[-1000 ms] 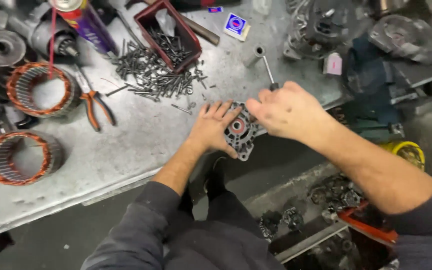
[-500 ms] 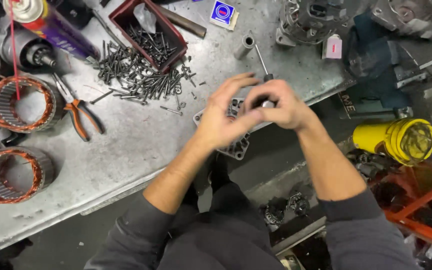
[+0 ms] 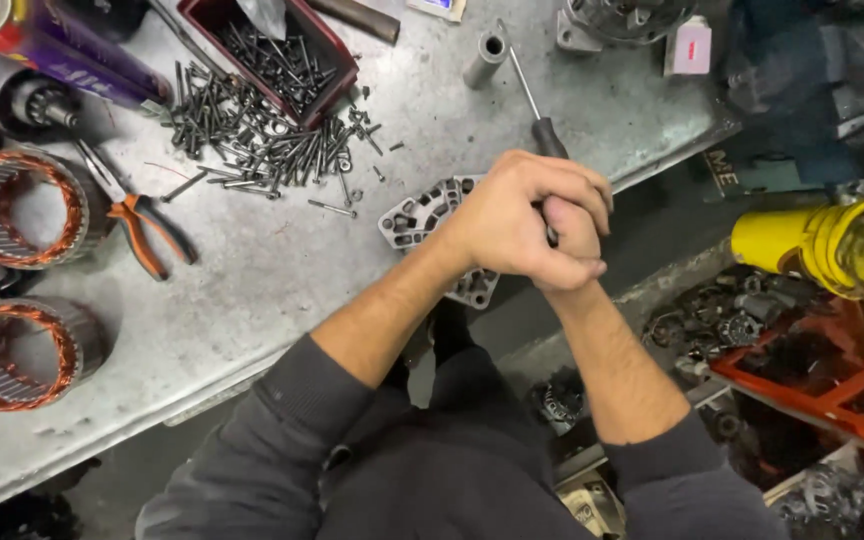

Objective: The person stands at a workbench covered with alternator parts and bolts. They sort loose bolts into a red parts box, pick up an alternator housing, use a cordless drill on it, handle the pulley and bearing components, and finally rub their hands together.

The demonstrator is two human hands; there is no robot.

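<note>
- A scratched grey metal workbench (image 3: 282, 270) is seen from above, its front edge running diagonally; below it, cluttered floor and bins of dark parts are visible.
- The left hand (image 3: 507, 220) is wrapped over the right hand (image 3: 574, 232); both are closed together in one clasp just past the bench edge.
- A black-handled screwdriver (image 3: 537, 110) is gripped inside the clasp; its handle emerges at the top of the fists and its thin shaft points away across the bench.
- Which hand bears most of the grip cannot be told, as the fingers overlap.
- A grey cast-metal housing plate (image 3: 422, 215) with many openings lies under the hands at the bench edge, partly covered by the left wrist.
- Whether the hands touch the plate cannot be told.
- A heap of loose dark screws (image 3: 252, 140) is spread beyond the plate, spilling from beside a dark red tray (image 3: 337, 50) that holds more of them.
- Orange-handled pliers (image 3: 142, 225) lie to the left of the screws.
- Two copper-wound stator rings (image 3: 2, 205) (image 3: 7, 350) are placed at the far left, one above the other.
- A purple spray can (image 3: 62, 60) lies at top left.
- A short metal sleeve (image 3: 485, 55) stands near the screwdriver tip.
- A yellow cylindrical container (image 3: 822, 245) is seen at the right, off the bench.
</note>
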